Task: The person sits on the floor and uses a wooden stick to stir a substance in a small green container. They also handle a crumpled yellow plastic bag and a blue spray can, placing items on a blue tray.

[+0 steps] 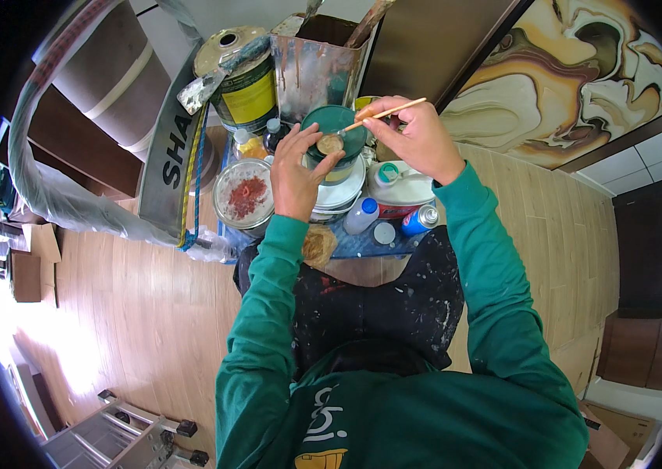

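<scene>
Within the right hand (423, 137) slants a slender, wood-toned stick (406, 107).

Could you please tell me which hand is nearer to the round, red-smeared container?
Left. The left hand is just to the right of the round, red-smeared container; the right hand is farther right, beyond the left hand.

a long-sleeved green top (424, 414) (white-lettered in front) meets dark trousers (362, 305) flecked with pale spots.
</scene>
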### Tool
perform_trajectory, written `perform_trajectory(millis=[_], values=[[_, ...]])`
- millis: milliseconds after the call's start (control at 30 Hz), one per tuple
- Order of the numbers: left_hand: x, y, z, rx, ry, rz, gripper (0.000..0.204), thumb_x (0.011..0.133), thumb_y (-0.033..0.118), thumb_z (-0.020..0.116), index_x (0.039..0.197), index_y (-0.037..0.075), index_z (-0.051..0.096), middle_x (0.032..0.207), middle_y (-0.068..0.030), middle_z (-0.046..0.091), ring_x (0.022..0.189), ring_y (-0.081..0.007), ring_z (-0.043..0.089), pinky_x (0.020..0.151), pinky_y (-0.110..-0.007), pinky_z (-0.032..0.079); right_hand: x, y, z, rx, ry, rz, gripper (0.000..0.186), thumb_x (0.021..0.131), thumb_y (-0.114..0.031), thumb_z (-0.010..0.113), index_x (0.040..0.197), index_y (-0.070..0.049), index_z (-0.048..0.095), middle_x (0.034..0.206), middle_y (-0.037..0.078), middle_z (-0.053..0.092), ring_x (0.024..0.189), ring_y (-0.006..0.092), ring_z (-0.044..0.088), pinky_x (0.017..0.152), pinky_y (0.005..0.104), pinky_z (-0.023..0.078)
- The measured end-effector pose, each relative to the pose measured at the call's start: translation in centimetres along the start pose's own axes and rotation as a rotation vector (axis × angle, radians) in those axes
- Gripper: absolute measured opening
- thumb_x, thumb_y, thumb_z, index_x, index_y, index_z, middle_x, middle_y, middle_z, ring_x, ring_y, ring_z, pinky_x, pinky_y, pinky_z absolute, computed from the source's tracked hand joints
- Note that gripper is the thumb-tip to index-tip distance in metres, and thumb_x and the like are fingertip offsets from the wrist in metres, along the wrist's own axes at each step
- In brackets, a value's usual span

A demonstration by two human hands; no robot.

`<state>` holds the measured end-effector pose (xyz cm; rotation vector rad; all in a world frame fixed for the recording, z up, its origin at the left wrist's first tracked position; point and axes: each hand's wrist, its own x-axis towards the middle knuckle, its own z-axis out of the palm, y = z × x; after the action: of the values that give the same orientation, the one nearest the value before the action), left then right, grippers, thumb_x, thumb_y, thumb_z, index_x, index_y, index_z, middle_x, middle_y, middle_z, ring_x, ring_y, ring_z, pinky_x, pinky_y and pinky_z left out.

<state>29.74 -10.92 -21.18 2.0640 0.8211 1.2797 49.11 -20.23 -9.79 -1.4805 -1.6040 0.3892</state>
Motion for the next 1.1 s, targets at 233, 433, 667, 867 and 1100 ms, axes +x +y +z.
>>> perform_trajectory(millis=[233,433,667,867,1100], values=[[0.3,0.7,-0.6,0.077,-0.031,0.029,0.046,0.079,0.022,0.092,0.118,0.002,0.075,0.135,-0.0134,0.072,0.138,-0.0355,0.058,0.114,-0.046,0.046,-0.6,-0.2,-0.3,0.008,-0.028,-0.031,0.015,0.095,-0.007,0.07,0.107,0.0,0.077,0.093,0.011,0.074,0.079,0.0175,0.069,0.072,0.032,0.054],[0.0,0.6,-0.3,0.028,-0.009,0.015,0.046,0.08,0.021,0.092,0.118,0.001,0.075,0.136,-0.0136,0.071,0.139,-0.0357,0.058,0.115,-0.046,0.046,-0.9,0.5,0.1,-0.019,-0.016,-0.071,0.015,0.097,-0.008,0.073,0.109,-0.001,0.079,0.097,0.008,0.076,0.081,0.0111,0.065,0.069,0.0279,0.051],[-0.1,0.1,0.1,0.015,0.012,0.028,0.047,0.077,0.021,0.093,0.115,0.002,0.075,0.133,-0.0126,0.073,0.137,-0.0365,0.058,0.113,-0.046,0.047,0.2,0.0,-0.6,-0.074,-0.086,-0.066,0.013,0.096,-0.006,0.071,0.105,0.003,0.077,0.098,0.011,0.077,0.084,0.0173,0.071,0.076,0.0308,0.056],[-0.1,0.0,0.0,0.017,0.004,0.013,0.046,0.078,0.022,0.093,0.115,0.002,0.075,0.133,-0.0125,0.073,0.137,-0.0362,0.058,0.113,-0.046,0.046,1.7,-0.6,-0.9,-0.179,-0.182,-0.003,0.013,0.095,-0.007,0.073,0.101,0.004,0.075,0.096,0.011,0.077,0.086,0.0166,0.072,0.078,0.0317,0.057],[0.0,0.0,0.0,-0.007,0.004,0.004,0.043,0.079,0.019,0.092,0.115,0.002,0.076,0.133,-0.0124,0.073,0.138,-0.0343,0.059,0.114,-0.046,0.045,1.9,0.2,-0.7,0.02,-0.128,0.073,0.014,0.098,-0.01,0.074,0.103,0.003,0.076,0.092,0.006,0.076,0.082,0.0103,0.068,0.073,0.0284,0.055]])
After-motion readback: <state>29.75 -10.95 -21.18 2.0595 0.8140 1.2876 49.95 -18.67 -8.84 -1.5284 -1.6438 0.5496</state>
